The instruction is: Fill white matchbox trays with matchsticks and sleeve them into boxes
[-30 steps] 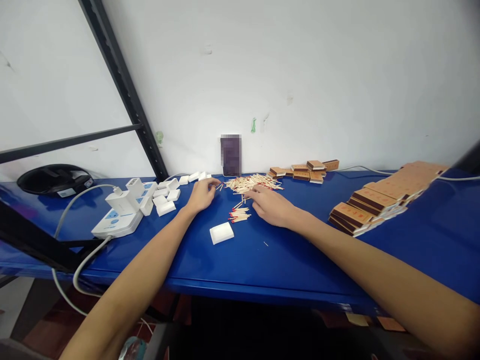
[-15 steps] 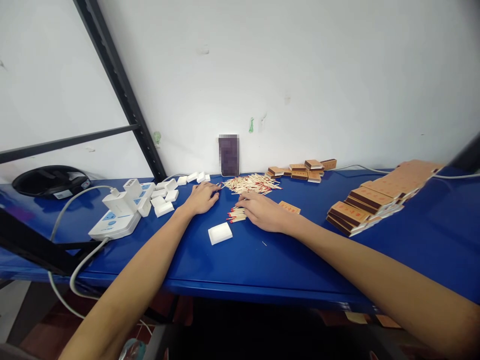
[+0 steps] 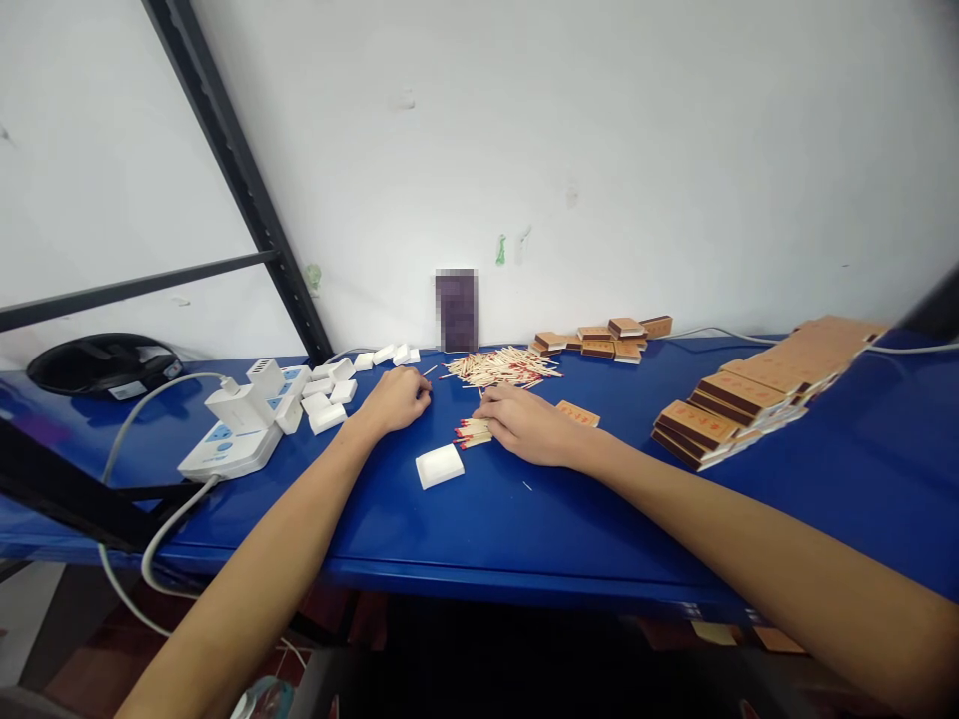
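Observation:
My left hand (image 3: 399,399) is at the left of a loose heap of matches (image 3: 503,366), its fingers curled in and pressed together. Whatever they may hold is hidden. Just beyond those fingers lies a thin pale stick (image 3: 430,370), apparently a single match. My right hand (image 3: 528,426) has its fingers closed over a small bundle of matches (image 3: 474,432) on the table, red heads pointing left. Nearer to me lies a white matchbox tray (image 3: 440,466). Partly behind my right hand is a flat tan matchbox sleeve (image 3: 578,414).
White trays (image 3: 330,389) lie at the left beside a power strip (image 3: 229,449) with plugs and cables. Matchboxes (image 3: 696,429) are stacked at the right, with several more (image 3: 599,340) by the wall. A dark pixelated rectangle (image 3: 457,312) stands against the wall.
My left hand has drawn back slightly toward me and left, and its outstretched fingers have curled in. My right hand stays almost still on the match bundle.

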The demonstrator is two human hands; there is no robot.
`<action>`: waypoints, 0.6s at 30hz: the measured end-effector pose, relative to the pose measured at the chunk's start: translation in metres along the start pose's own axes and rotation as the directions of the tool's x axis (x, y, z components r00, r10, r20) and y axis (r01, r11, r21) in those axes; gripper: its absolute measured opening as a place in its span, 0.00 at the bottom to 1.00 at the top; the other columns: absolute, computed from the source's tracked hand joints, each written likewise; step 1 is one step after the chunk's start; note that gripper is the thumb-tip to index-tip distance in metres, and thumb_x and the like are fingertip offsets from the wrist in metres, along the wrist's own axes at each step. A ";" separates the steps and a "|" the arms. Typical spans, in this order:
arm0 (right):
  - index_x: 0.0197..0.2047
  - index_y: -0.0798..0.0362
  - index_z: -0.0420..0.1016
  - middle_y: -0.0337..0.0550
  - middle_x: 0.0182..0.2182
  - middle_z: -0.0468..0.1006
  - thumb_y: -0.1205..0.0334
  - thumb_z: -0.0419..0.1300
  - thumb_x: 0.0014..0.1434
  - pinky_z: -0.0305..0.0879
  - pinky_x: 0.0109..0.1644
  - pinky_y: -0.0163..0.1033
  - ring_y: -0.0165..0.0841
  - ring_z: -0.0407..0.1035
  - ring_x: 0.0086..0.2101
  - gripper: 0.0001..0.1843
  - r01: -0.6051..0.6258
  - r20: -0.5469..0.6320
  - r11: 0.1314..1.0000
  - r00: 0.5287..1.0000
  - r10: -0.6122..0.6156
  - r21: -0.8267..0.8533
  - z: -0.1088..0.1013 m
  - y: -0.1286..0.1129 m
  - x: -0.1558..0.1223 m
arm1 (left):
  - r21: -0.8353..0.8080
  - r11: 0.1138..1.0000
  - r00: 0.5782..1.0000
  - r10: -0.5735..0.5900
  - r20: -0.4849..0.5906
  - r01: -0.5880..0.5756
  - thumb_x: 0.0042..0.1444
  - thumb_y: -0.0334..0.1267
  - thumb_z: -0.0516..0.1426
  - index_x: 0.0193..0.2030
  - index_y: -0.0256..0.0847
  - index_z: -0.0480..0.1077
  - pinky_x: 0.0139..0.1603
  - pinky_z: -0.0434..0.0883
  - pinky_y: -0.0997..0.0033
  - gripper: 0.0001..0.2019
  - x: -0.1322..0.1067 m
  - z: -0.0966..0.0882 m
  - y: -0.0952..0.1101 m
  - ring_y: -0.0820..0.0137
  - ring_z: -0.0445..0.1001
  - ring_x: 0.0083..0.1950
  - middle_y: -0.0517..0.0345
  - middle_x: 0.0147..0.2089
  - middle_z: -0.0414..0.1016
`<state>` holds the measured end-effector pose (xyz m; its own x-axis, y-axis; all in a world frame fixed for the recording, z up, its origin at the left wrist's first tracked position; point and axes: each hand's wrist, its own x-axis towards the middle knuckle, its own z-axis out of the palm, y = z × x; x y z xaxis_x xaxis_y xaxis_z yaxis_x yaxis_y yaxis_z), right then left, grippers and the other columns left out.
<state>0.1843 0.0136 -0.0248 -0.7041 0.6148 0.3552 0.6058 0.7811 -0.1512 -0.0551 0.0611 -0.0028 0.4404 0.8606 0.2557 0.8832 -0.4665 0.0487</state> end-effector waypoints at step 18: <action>0.55 0.59 0.74 0.54 0.48 0.72 0.66 0.47 0.65 0.60 0.55 0.47 0.41 0.64 0.50 0.21 -0.039 -0.073 0.999 0.996 0.040 0.016 0.001 -0.002 0.008 | 0.046 0.994 0.992 -0.096 -0.078 0.099 0.62 0.37 0.46 0.62 0.43 0.66 0.60 0.62 0.44 0.23 0.007 0.016 -0.009 0.52 0.62 0.63 0.47 0.62 0.67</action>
<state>0.1769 0.0167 -0.0223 -0.6500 0.6363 0.4155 0.6269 0.7580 -0.1801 -0.0578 0.0742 -0.0170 0.3401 0.8828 0.3241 0.9291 -0.3686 0.0290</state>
